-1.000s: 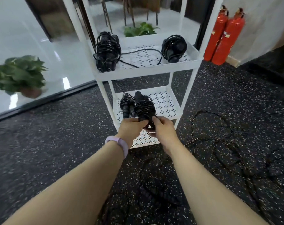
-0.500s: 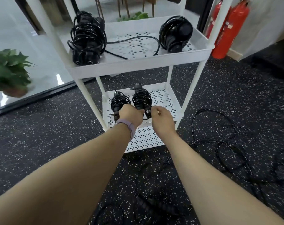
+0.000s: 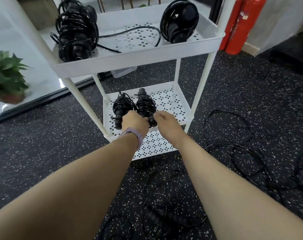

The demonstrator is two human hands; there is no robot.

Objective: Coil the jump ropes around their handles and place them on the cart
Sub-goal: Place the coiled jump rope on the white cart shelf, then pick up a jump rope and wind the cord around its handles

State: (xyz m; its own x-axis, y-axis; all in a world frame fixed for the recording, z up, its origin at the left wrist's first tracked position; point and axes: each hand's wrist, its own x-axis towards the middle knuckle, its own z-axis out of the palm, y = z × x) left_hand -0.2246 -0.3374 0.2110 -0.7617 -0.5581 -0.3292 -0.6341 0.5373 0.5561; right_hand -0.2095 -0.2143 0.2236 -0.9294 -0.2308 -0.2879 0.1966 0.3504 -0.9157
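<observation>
Now the left hand (image 3: 135, 121) and the right hand (image 3: 165, 121) are both gripping one coiled jump rope (image 3: 145, 108), which is sitting on the middle shelf of the white cart (image 3: 135, 59). Another coiled rope (image 3: 120, 110) is lying just beside it. Loose ropes (image 3: 234, 148) are lying on the floor near the cart.

We stretch both bare arms forward, far from us. Our left hand (image 3: 134, 122), a band at its wrist, curls its fingers in a grip; our right hand (image 3: 166, 121) sits just beside it, fingers bent.
</observation>
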